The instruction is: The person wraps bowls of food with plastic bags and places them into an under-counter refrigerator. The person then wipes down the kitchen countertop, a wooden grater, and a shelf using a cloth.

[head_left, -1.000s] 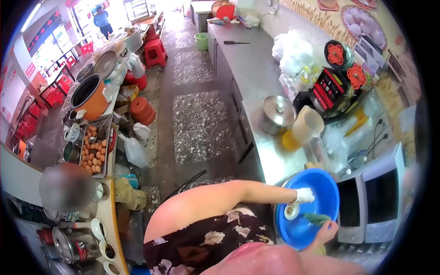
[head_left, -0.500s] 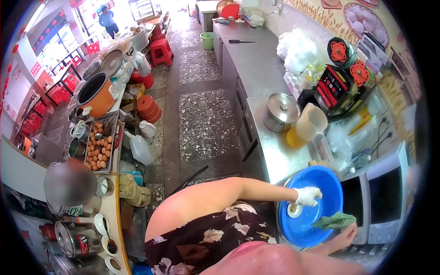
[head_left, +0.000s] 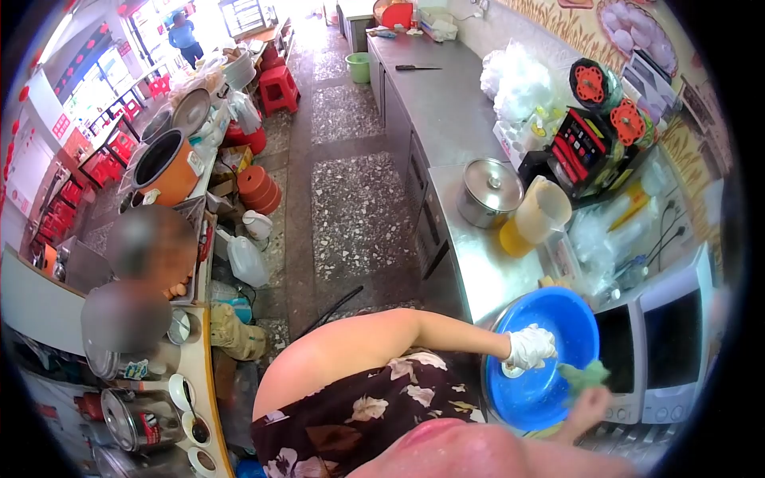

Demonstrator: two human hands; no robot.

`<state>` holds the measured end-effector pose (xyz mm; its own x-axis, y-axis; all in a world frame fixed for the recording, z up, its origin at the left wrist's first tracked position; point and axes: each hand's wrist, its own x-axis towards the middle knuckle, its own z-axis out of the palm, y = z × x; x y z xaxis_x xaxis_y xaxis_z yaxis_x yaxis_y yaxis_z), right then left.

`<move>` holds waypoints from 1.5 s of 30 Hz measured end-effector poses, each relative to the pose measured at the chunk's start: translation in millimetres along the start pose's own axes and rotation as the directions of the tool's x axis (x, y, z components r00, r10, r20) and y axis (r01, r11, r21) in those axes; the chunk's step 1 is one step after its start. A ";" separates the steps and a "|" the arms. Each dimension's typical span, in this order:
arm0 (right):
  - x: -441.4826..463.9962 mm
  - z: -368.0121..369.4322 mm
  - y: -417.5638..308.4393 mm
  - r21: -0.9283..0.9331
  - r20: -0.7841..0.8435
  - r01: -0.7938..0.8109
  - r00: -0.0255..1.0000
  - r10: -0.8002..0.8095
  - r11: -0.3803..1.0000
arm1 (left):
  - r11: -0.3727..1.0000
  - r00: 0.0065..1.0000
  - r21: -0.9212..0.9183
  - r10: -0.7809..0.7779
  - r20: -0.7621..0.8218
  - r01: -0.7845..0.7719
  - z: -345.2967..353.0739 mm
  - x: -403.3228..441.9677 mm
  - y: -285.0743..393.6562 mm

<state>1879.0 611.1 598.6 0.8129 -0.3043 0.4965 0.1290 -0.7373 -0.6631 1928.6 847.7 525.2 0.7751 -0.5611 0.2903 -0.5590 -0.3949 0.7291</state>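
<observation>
A blue basin [head_left: 588, 327] stands in front of me at the counter's near end. My left hand [head_left: 532, 347], in a white glove, is over its left side with fingers curled; whether anything is in them is hidden. A small round white item [head_left: 511, 370] peeks out beneath that glove, mostly covered. At the basin's lower right rim, my bare right hand [head_left: 590, 405] is closed on a green cloth [head_left: 584, 378], which is blurred and bunched above the fingers.
Beyond the basin are two microwaves [head_left: 674, 350]. Left of it on the steel counter stand a lidded pot [head_left: 490, 193] and a pitcher [head_left: 535, 217] of yellow liquid. A knife [head_left: 418, 68] lies farther along. Behind me a person's blurred head [head_left: 151, 247] shows near the egg tray.
My left hand has shifted slightly down and left, covering more of the round white item. My right hand and the green cloth have moved left and up. A person's head now covers the eggs.
</observation>
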 end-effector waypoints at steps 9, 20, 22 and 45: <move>-14.3 12.8 32.0 0.239 -0.010 -0.186 0.981 0.194 0.953 | 0.989 0.991 -0.133 0.043 -0.128 -0.060 4.1 0.2 -20.5; -15.0 98.6 -59.6 0.449 0.000 -0.345 0.922 0.386 0.824 | 0.894 0.990 -0.447 -0.074 -0.121 0.012 -72.6 -33.5 5.0; -16.8 123.5 -79.6 0.414 0.070 -0.328 0.942 0.330 0.849 | 0.807 0.983 -0.589 -0.073 -0.165 -0.039 -70.1 -36.6 -7.7; -81.7 455.4 -335.0 0.573 0.763 -0.025 0.382 -0.522 0.819 | 0.789 0.409 -0.496 -0.613 -0.675 0.364 -311.5 -289.0 -198.7</move>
<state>2027.9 1157.6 525.0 0.6761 0.7288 0.1084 0.4110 -0.2510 -0.8764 1907.4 1314.9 489.5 0.8591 0.5038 0.0903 -0.0130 -0.1549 0.9879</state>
